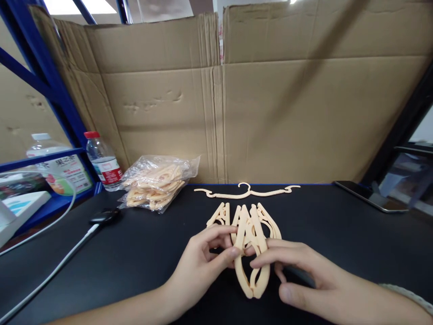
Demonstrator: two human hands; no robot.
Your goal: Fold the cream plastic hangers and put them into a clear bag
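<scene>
A cream folding clothes hanger (241, 273), folded into a narrow shape, is held up in front of me between both hands. My left hand (203, 259) pinches its left arm between thumb and fingers. My right hand (304, 266) has its fingers around the hanger's right arm, while the thumb stays apart below. Just behind lie more folded hangers, one on the left (214, 220) and one on the right (274, 227), partly hidden by my hands and the held one. Farther back, an unfolded hanger (233, 196) lies spread out with its hook upward.
A clear plastic bag of hangers (158, 183) sits at the back left, beside a red-capped bottle (107, 167). A white cable (57, 266) runs to a black device (104, 215). A dark tablet-like slab (370, 196) lies back right. Cardboard (287, 113) walls the rear.
</scene>
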